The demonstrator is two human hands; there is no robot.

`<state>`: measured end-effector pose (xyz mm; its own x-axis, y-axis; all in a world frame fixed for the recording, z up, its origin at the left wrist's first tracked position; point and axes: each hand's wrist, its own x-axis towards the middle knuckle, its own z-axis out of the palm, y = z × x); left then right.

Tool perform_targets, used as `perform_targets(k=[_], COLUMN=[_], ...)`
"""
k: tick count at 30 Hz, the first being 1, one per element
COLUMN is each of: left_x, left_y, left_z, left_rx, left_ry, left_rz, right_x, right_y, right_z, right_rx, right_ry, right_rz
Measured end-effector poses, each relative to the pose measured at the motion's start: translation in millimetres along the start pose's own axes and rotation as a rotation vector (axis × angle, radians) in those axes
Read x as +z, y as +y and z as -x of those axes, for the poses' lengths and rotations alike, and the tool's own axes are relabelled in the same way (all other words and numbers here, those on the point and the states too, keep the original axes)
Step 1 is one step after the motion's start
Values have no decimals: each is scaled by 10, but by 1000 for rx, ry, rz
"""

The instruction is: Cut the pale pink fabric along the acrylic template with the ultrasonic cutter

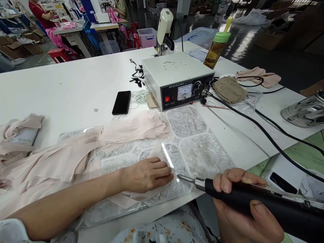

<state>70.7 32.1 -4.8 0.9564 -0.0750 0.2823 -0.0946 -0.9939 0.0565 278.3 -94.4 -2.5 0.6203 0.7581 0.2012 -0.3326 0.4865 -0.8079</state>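
My left hand [149, 173] lies on the clear patterned mat [202, 153], its fingers curled and pressed together over a pale pink fabric strip [158, 151]. My right hand [240, 221] is wrapped round the black body of a handheld ultrasonic welder [298, 216]. The welder's narrow metal tip points left and ends just beside my left fingertips; whether it touches the fabric I cannot tell. More pale pink fabric strips [63, 155] spread under and beyond my left forearm. My left palm and the cloth beneath it are hidden.
The welder's control box [177, 69] stands behind the mat, with a black cable [253, 121] running right. Around it are a phone [121, 102], a bottle [217, 49], cardboard pieces [230, 89] and a glass jar [303, 109]. People sit at sewing machines in the background.
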Motion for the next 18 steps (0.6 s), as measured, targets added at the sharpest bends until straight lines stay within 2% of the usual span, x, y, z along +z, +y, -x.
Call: perform_targets(k=[9, 18], left_x=[3, -20], left_y=[5, 4], left_z=[15, -11], left_rx=[9, 18], left_ry=[-8, 5], left_rz=[-23, -29], right_x=[8, 56], right_y=[7, -18], right_z=[-54, -47], right_rx=[-38, -12], right_ry=[-97, -80], right_rz=[38, 26])
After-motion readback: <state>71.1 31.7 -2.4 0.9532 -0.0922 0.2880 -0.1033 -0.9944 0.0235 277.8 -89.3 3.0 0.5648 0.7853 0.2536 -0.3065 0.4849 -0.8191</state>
